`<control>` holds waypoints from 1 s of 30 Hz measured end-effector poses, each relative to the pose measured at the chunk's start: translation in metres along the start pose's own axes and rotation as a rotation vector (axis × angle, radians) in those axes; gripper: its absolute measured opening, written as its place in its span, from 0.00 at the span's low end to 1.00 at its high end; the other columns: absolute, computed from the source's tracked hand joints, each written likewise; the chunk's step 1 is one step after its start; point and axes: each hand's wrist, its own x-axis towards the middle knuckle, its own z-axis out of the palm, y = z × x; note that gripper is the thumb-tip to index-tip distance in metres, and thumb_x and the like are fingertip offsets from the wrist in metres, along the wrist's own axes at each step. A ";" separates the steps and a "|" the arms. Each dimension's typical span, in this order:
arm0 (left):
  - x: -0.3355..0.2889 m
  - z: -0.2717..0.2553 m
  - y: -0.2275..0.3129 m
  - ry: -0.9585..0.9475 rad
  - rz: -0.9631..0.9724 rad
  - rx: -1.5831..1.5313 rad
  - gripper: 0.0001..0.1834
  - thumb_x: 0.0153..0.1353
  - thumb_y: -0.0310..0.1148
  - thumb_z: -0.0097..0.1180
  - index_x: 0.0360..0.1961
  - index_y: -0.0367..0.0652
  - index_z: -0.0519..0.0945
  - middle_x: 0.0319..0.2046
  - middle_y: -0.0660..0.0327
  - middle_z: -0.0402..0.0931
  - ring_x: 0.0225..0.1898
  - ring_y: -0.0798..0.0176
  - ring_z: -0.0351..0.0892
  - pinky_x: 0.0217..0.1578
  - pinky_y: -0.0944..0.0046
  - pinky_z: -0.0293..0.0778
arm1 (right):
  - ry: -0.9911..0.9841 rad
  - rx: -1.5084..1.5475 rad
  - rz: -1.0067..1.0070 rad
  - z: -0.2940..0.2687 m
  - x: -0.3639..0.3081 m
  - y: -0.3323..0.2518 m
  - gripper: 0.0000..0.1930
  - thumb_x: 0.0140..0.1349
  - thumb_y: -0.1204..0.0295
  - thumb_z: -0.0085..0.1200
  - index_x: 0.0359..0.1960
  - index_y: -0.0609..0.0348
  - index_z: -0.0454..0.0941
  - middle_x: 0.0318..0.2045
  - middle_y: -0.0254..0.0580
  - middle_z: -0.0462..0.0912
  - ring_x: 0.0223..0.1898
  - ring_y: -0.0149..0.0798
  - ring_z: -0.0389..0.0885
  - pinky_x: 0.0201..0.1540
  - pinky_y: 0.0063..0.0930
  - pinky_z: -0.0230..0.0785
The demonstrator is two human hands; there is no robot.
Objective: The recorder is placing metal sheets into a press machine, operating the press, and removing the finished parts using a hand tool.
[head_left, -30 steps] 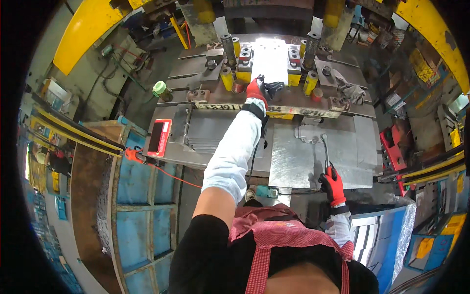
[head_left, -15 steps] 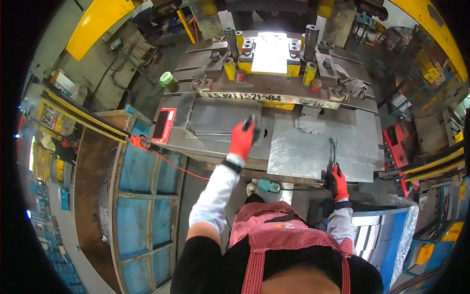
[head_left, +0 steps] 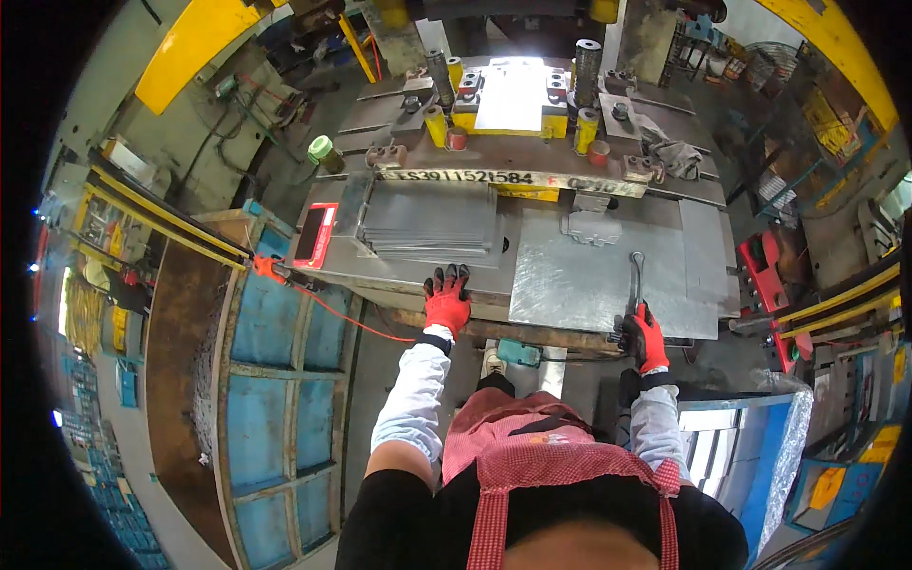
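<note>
My left hand, in a red glove with black fingertips, is at the front edge of the press table. Its fingers are spread, and nothing shows in them. Just beyond it lies a stack of thin grey metal sheets. My right hand, gloved the same way, is closed around the lower end of a slim metal tool with a rounded, ring-like end. That tool points away from me over a smooth metal plate; its exact kind is unclear. A small cut metal piece lies at the plate's far edge.
Behind stands the press die with a bright sheet between dark guide posts. A red-framed panel lies left of the stack. A blue-panelled crate stands left, a blue-edged bin right. A grey cloth lies far right.
My left hand has come back toward me and down to the table's front edge, its fingers now spread. My right hand has shifted slightly left and up, still gripping the tool.
</note>
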 end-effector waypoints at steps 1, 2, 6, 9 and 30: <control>0.001 0.002 -0.002 -0.002 -0.005 -0.017 0.26 0.51 0.44 0.46 0.54 0.57 0.65 0.58 0.60 0.57 0.61 0.48 0.47 0.60 0.49 0.39 | -0.002 0.001 -0.003 -0.001 0.001 0.000 0.08 0.54 0.72 0.50 0.36 0.55 0.67 0.21 0.37 0.75 0.17 0.31 0.72 0.18 0.23 0.66; 0.001 0.004 -0.004 0.002 -0.004 -0.017 0.26 0.51 0.44 0.46 0.54 0.57 0.65 0.58 0.60 0.57 0.61 0.48 0.47 0.60 0.49 0.39 | -0.032 -0.015 0.007 -0.003 0.002 0.001 0.08 0.54 0.72 0.50 0.35 0.55 0.66 0.20 0.37 0.74 0.16 0.31 0.72 0.18 0.23 0.66; 0.001 0.007 -0.006 0.052 0.010 -0.062 0.25 0.50 0.42 0.48 0.52 0.57 0.66 0.57 0.59 0.58 0.61 0.49 0.49 0.59 0.46 0.40 | -0.087 -0.060 0.085 0.004 -0.007 -0.013 0.08 0.56 0.71 0.48 0.36 0.56 0.67 0.21 0.33 0.73 0.18 0.27 0.71 0.18 0.19 0.61; 0.002 0.007 -0.007 0.045 0.024 -0.085 0.24 0.50 0.42 0.48 0.52 0.56 0.67 0.58 0.60 0.57 0.61 0.48 0.49 0.59 0.46 0.41 | -0.038 -0.050 0.031 0.005 -0.005 -0.006 0.06 0.56 0.70 0.48 0.34 0.55 0.68 0.20 0.32 0.73 0.17 0.26 0.69 0.17 0.18 0.60; 0.005 0.002 -0.006 -0.075 0.001 -0.041 0.28 0.51 0.45 0.48 0.55 0.57 0.63 0.60 0.59 0.53 0.63 0.49 0.45 0.60 0.48 0.38 | -0.044 -0.004 0.022 0.006 -0.004 -0.006 0.08 0.52 0.73 0.51 0.32 0.55 0.65 0.15 0.32 0.68 0.11 0.27 0.64 0.14 0.21 0.56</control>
